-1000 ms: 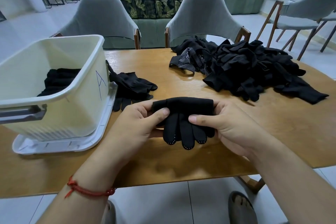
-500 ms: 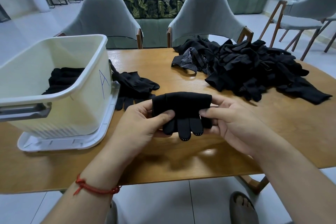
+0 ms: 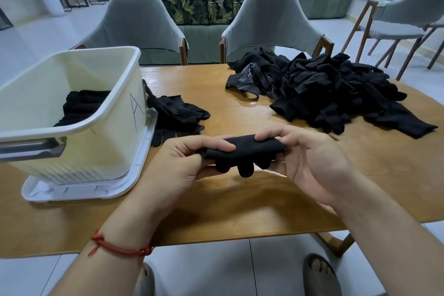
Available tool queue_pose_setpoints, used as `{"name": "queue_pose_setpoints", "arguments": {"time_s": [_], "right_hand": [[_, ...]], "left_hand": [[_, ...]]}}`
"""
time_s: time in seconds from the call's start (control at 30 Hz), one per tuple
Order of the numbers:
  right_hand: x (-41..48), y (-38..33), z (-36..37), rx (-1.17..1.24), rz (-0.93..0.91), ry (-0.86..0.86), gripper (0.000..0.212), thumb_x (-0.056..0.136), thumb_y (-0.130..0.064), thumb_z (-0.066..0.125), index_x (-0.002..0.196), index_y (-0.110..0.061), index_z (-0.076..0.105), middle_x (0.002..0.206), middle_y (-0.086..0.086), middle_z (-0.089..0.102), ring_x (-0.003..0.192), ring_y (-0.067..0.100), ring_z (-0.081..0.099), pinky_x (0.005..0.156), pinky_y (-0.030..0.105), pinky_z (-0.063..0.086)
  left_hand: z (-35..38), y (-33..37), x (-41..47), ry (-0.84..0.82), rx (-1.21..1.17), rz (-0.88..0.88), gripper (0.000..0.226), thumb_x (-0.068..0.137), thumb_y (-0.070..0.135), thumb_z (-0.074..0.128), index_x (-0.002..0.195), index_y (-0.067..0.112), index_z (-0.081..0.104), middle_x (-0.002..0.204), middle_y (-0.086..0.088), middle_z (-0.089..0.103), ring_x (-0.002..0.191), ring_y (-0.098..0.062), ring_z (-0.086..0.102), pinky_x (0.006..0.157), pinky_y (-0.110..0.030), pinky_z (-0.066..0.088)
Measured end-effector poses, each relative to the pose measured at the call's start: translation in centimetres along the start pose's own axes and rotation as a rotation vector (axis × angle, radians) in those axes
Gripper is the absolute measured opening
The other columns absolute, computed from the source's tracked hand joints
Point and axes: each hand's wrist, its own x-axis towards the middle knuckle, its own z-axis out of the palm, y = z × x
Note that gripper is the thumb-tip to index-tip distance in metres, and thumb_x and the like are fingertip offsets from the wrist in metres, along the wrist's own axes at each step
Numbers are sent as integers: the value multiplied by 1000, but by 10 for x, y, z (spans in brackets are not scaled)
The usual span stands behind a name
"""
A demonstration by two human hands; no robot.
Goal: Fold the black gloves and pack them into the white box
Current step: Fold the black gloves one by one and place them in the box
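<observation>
Black glove pair [image 3: 242, 149], pinched at either end by left hand [image 3: 182, 163] and right hand [image 3: 312, 158] just right of the white box [image 3: 115, 127], has tipped flatter than a second ago, so folding looks nearly finished.

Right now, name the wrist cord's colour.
Red: the wrist cord shows best in the head view.

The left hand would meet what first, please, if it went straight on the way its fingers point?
Most likely the right hand, which pinches the other end of the same folded glove; depth is unclear.
</observation>
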Motion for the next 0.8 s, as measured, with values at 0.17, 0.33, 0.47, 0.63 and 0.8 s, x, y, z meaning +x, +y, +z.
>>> {"name": "queue_pose_setpoints", "arguments": {"time_s": [0.17,0.33,0.47,0.63,0.8], "right_hand": [[0,3,7,-121,1,-5,16,87,-14,83,99,-13,72,111,17,73,100,35,73,80,40,64],[3,5,16,-130,-151,96,39,81,0,83,113,-19,72,109,14,77,101,34,74,86,44,64],[5,1,25,-236,-260,198,48,83,-1,88,121,-23,70,105,12,78,102,33,75,95,53,62],[7,-13,51,-287,-371,230,37,83,-5,89,114,-17,73,99,9,79,90,23,75,86,39,58],[15,-41,95,-299,-468,107,30,93,-6,80,119,-20,76,110,8,77,109,25,73,104,49,59]], "left_hand": [[3,0,-1,51,77,-13,64,92,-27,34,104,12,83,122,-7,77,111,-31,75,83,-35,63],[4,6,0,197,-33,-49,18,105,-3,55,119,8,60,105,-19,77,93,-35,78,72,-34,64],[6,22,-6,240,-154,-83,31,110,27,51,119,0,63,109,-25,76,97,-41,77,81,-44,65],[6,45,-24,315,75,126,23,96,19,75,114,7,66,101,-10,80,98,-26,79,86,-43,65],[-15,71,-43,450,153,297,17,94,15,77,107,16,66,96,-5,80,89,-23,80,78,-40,67]]}}
